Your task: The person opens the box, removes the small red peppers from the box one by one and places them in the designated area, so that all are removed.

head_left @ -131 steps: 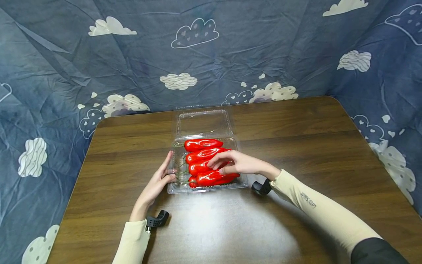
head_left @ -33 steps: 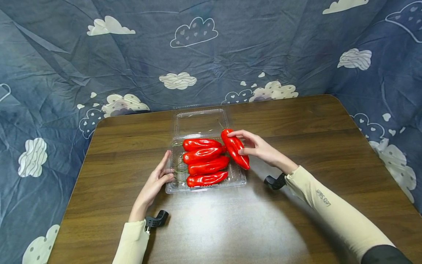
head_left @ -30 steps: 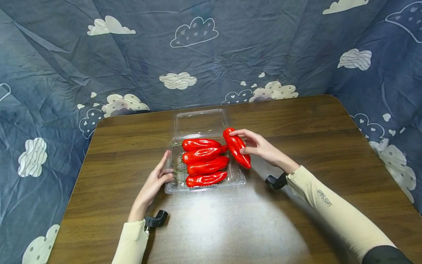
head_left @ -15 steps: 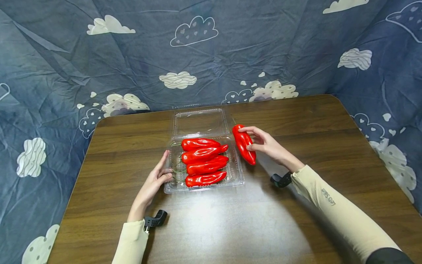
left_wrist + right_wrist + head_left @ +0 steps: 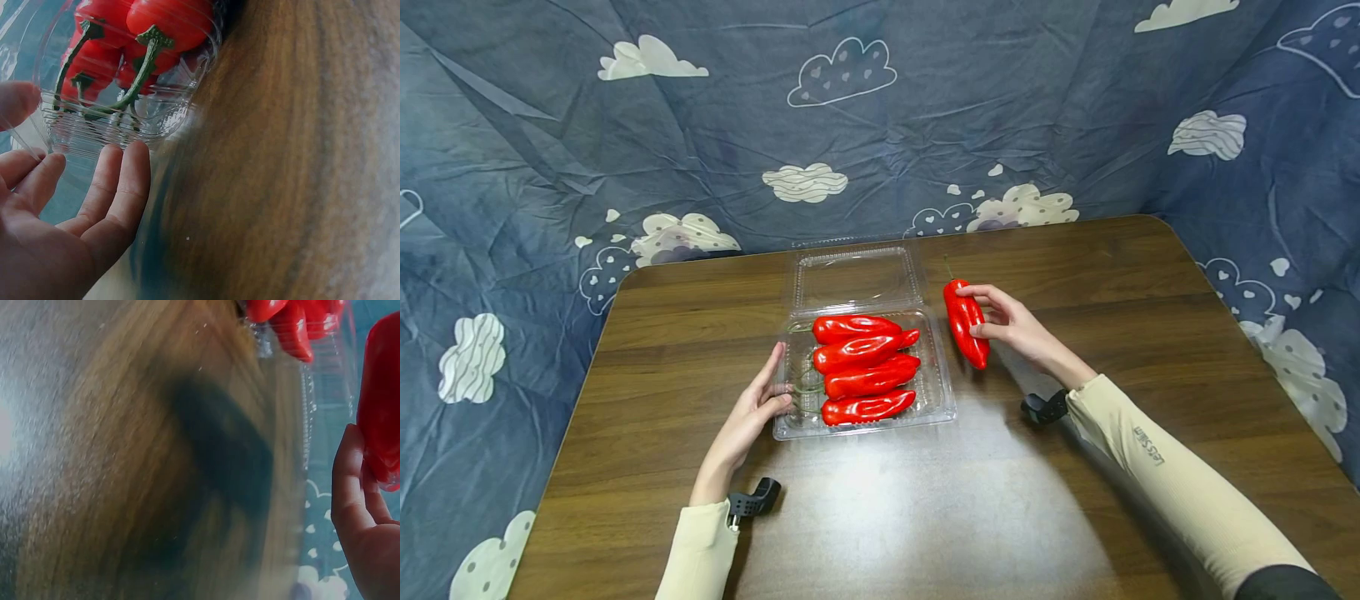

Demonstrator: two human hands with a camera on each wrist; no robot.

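Note:
In the head view a clear plastic clamshell container (image 5: 938, 400) lies with its lid folded back, holding several glossy red peppers (image 5: 859, 354) with green stems. At its left side my left hand (image 5: 748, 417) holds the rim, thumb above and some fingers below, index finger extended. The left wrist view shows two straight fingers (image 5: 128, 181) by the ridged end wall. My right hand (image 5: 1011, 325) grips another red pepper (image 5: 964, 321) between thumb and fingers, just right of the container, stem pointing away. The right wrist view shows that pepper (image 5: 382, 394) only in part.
The open lid (image 5: 857, 279) reaches toward the far edge of the brown wooden table (image 5: 1090, 292). A blue cloth with cloud prints (image 5: 925, 108) hangs behind and at both sides. Black camera mounts sit on both wrists.
My right hand has lifted one red pepper out of the container and carried it right, past the container's edge, turning it stem-away. My left hand has stayed at the rim.

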